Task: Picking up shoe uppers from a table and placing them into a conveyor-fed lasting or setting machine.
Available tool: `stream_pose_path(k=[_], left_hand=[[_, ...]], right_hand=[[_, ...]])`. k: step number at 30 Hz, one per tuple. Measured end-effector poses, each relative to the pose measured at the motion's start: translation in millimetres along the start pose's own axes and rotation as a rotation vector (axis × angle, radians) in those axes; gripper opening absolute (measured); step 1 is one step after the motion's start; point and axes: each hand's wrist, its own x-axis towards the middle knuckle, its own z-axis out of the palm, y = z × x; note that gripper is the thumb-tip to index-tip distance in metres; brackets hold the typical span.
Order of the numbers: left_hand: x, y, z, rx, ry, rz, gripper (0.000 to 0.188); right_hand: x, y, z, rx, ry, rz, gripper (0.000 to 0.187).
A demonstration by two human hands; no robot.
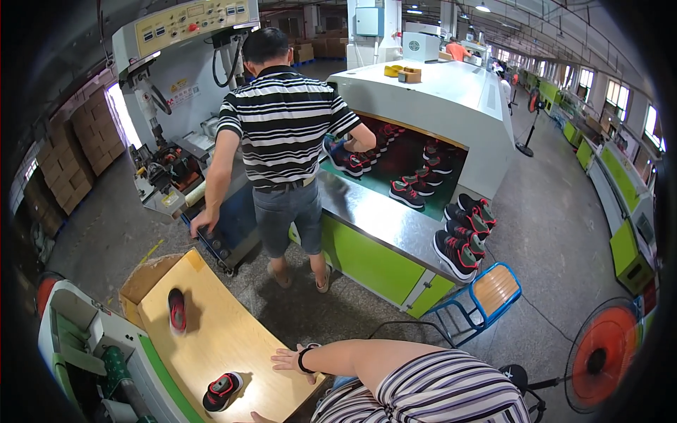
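My right hand (295, 360), with a black band at its wrist, reaches in from the right. Its fingers are spread over the near edge of a light wooden board (240, 317) and hold nothing. At the bottom rim a sliver of my left hand (259, 418) shows by the board; most of it is cut off. Closest to both hands on the board is a black sneaker (221, 392) with red lining and a white sole. Farther up the board lies a second black-and-red sneaker (177, 311), apart from my hands.
Ahead, a co-worker (282, 127) stands between a control-panel machine (190, 32) and a white tunnel conveyor (437, 84) with several sneakers inside. More sneakers (465, 240) line its metal ledge. A blue-framed stool (493, 289) and an orange fan (599, 359) stand at right. A green-and-white machine (77, 310) flanks the board.
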Motion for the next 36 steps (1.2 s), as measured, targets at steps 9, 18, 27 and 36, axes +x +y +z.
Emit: stream_pose_path(k=[9, 18, 27, 36], left_hand=[[-14.8, 14.2, -3.2, 0.043, -0.024, -0.006, 0.102], [-82.4, -40.9, -7.8, -0.087, -0.116, -0.356, 0.106], [-93.5, -39.1, -22.9, -0.247, -0.233, -0.448, 0.109], [-99.6, -32.6, -33.7, -0.257, -0.328, -0.48, 0.108]], right_hand=[[23.1, 2.4, 26.1, -0.047, 0.042, -0.056, 0.149], [-37.7, -15.6, -27.0, -0.16, 0.095, 0.008, 0.128], [20.9, -34.9, -51.3, -0.163, 0.14, -0.055, 0.07], [191.6, -107.1, -171.8, 0.059, 0.52, -0.569, 0.033]])
